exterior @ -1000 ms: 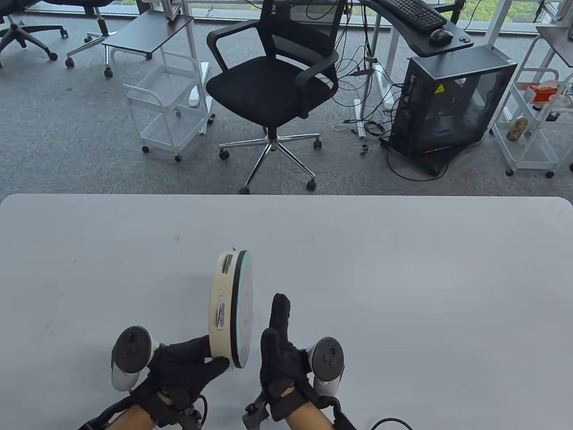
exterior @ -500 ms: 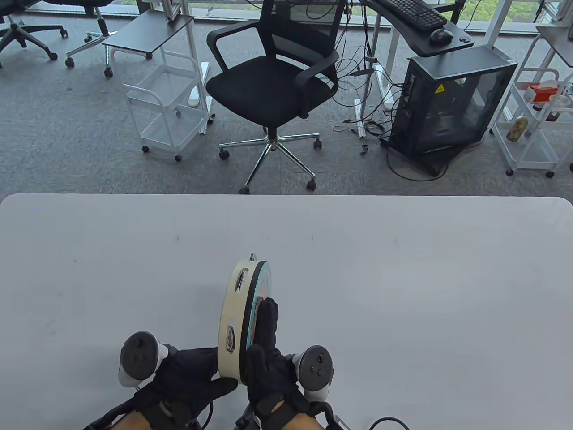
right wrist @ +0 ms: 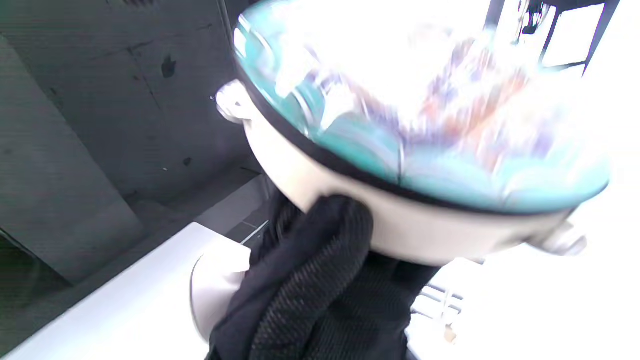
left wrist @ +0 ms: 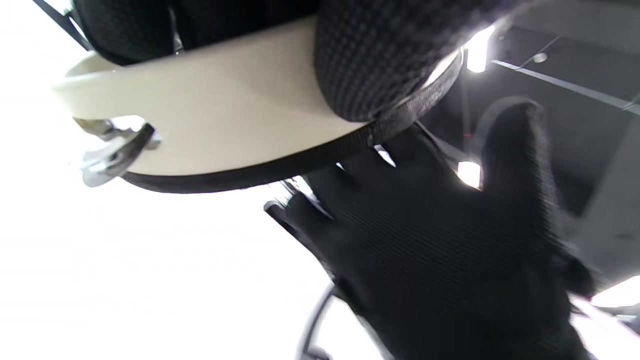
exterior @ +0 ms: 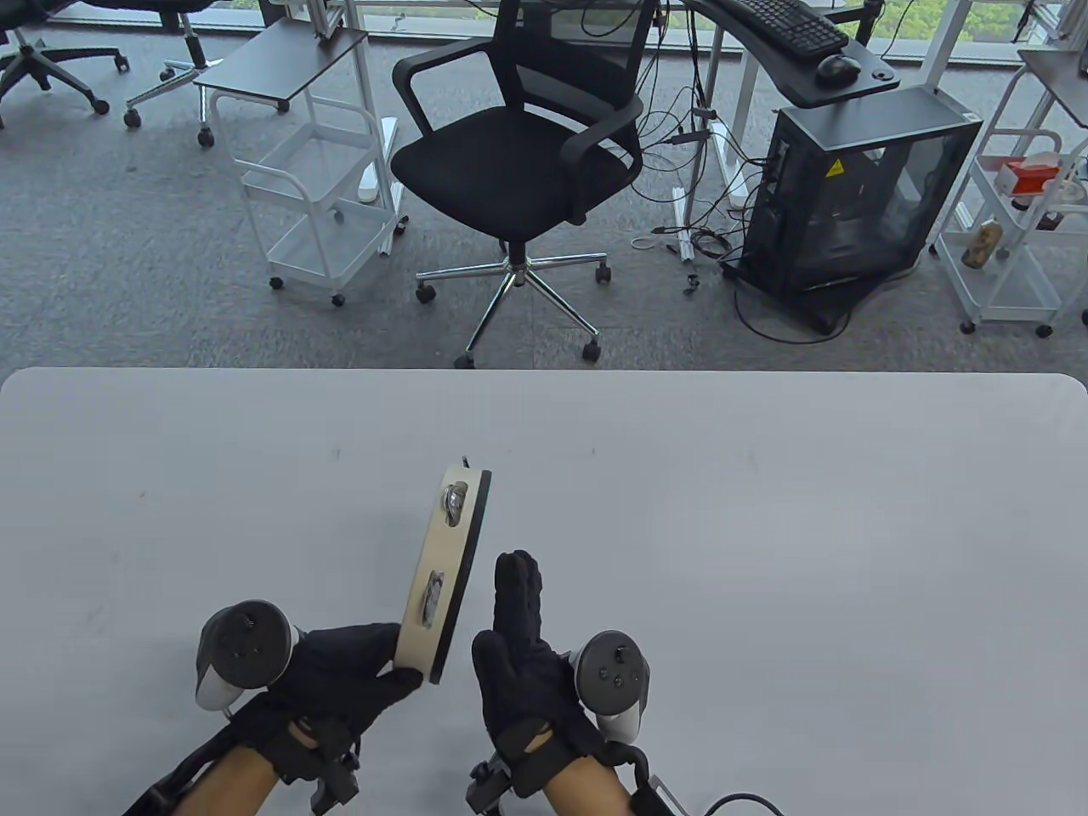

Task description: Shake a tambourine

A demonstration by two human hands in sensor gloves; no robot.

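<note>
A tambourine point(exterior: 446, 565) with a cream rim, metal jingles and a black-edged head stands on edge above the white table point(exterior: 765, 544), its top tilted right. My left hand point(exterior: 353, 676) grips its near rim; the left wrist view shows my thumb over the cream rim point(left wrist: 225, 115). My right hand point(exterior: 514, 625) is flat with fingers straight, a small gap to the right of the head, not touching it. The right wrist view shows the head's teal and orange picture point(right wrist: 425, 125), blurred, and my left hand point(right wrist: 310, 280) on the rim.
A black office chair point(exterior: 518, 170) stands beyond the table's far edge. White carts point(exterior: 314, 187) and a black computer case point(exterior: 858, 195) are on the carpet further back. Cables trail from both wrists at the near edge.
My right palm was against the tambourine head half a second ago and has come off to the right. The tambourine has swung left and tilted, back to a gap like one second ago.
</note>
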